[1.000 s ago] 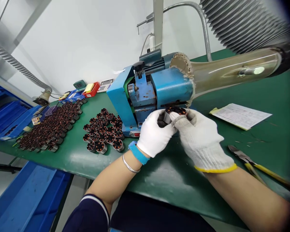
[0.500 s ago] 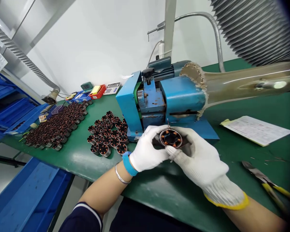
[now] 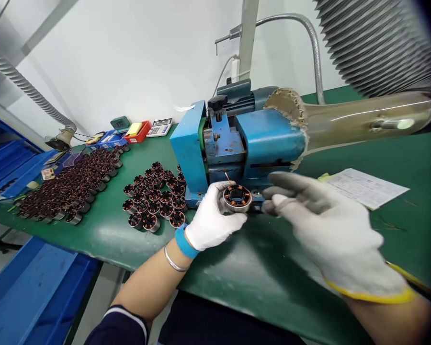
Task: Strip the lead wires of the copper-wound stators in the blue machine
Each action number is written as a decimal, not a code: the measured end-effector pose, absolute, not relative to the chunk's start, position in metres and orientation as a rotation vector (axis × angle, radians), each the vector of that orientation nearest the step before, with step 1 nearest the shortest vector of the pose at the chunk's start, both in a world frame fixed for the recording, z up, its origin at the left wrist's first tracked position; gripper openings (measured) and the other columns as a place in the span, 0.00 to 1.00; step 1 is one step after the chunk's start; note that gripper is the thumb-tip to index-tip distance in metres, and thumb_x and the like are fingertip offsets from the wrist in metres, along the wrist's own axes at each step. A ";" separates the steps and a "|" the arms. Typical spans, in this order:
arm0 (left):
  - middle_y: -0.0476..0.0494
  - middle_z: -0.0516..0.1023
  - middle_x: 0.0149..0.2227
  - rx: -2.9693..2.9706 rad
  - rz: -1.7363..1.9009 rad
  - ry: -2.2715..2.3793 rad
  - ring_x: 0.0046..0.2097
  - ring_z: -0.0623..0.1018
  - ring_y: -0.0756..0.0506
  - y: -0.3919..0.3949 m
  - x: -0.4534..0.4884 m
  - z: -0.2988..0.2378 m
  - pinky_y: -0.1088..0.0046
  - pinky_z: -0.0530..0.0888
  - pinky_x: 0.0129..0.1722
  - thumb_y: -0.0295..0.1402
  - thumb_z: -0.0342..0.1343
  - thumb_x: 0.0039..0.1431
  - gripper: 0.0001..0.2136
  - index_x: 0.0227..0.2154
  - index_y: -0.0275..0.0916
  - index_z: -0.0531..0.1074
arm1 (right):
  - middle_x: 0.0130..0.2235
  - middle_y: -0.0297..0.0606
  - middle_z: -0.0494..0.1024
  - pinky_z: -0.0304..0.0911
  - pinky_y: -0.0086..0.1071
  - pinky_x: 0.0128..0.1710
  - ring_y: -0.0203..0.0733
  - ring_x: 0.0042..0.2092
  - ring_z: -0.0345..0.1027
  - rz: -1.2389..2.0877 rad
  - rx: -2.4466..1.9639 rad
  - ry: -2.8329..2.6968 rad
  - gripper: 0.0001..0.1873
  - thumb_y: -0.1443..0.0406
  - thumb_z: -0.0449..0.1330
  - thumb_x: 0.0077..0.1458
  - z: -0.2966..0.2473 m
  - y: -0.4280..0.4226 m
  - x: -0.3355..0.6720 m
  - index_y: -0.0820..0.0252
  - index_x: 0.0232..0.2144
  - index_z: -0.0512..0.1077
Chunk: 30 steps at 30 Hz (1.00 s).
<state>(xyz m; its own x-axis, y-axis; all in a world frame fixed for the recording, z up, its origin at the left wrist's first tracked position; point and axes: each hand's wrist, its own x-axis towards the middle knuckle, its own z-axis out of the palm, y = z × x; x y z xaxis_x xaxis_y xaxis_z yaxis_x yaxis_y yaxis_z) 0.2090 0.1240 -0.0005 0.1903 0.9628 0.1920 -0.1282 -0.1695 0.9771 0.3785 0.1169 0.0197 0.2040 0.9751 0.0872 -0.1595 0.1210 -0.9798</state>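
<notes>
My left hand (image 3: 211,221), in a white glove, grips a round motor stator (image 3: 237,198) with copper windings, its open face turned up toward me. A thin wire end sticks up from the stator. My right hand (image 3: 323,225), also gloved, hovers just right of the stator with fingers loosely spread and nothing in them; it is blurred by motion. Both hands are in front of a blue bench machine (image 3: 237,139) on the green table (image 3: 258,278).
A neat group of stators (image 3: 154,196) stands left of the machine, and a larger heap (image 3: 68,184) lies farther left. A paper sheet (image 3: 362,187) lies at right. A clear suction duct (image 3: 362,120) joins the machine. Calculator and small boxes (image 3: 143,129) sit at the back; blue bins (image 3: 39,297) below left.
The stator came away from the machine's slot and was turned face up. My right hand has let go of it and drawn back to the right; my left hand alone holds it now.
</notes>
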 end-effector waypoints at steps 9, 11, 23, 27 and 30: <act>0.39 0.78 0.49 1.423 1.157 0.997 0.52 0.80 0.39 0.119 0.211 0.006 0.58 0.77 0.55 0.22 0.63 0.42 0.30 0.52 0.38 0.66 | 0.44 0.39 0.80 0.72 0.53 0.50 0.54 0.45 0.76 0.574 -1.168 -1.603 0.30 0.62 0.62 0.49 0.004 0.117 0.377 0.50 0.57 0.72; 0.41 0.79 0.47 1.398 1.083 0.967 0.48 0.81 0.39 0.116 0.211 0.008 0.57 0.78 0.52 0.22 0.65 0.41 0.29 0.49 0.39 0.67 | 0.41 0.39 0.80 0.73 0.51 0.48 0.53 0.41 0.76 0.385 -1.238 -1.606 0.28 0.62 0.59 0.53 0.006 0.116 0.382 0.51 0.57 0.73; 0.44 0.75 0.42 1.835 1.406 1.254 0.42 0.78 0.44 0.110 0.216 0.004 0.64 0.77 0.44 0.28 0.67 0.44 0.23 0.43 0.40 0.65 | 0.29 0.40 0.79 0.74 0.41 0.30 0.48 0.29 0.74 1.070 -1.272 -1.294 0.15 0.54 0.66 0.40 0.024 0.116 0.378 0.55 0.31 0.77; 0.43 0.75 0.43 1.796 1.417 1.273 0.42 0.78 0.43 0.110 0.217 0.004 0.62 0.77 0.45 0.29 0.69 0.44 0.25 0.43 0.40 0.64 | 0.28 0.34 0.75 0.75 0.39 0.33 0.43 0.29 0.72 1.167 -1.111 -0.870 0.12 0.57 0.70 0.41 0.012 0.129 0.383 0.53 0.29 0.74; 0.43 0.75 0.44 1.832 1.474 1.258 0.43 0.79 0.43 0.111 0.217 0.002 0.62 0.77 0.46 0.30 0.69 0.44 0.24 0.43 0.40 0.64 | 0.30 0.33 0.74 0.77 0.41 0.40 0.43 0.32 0.72 1.199 -0.886 -0.640 0.14 0.58 0.72 0.41 0.009 0.134 0.383 0.52 0.28 0.71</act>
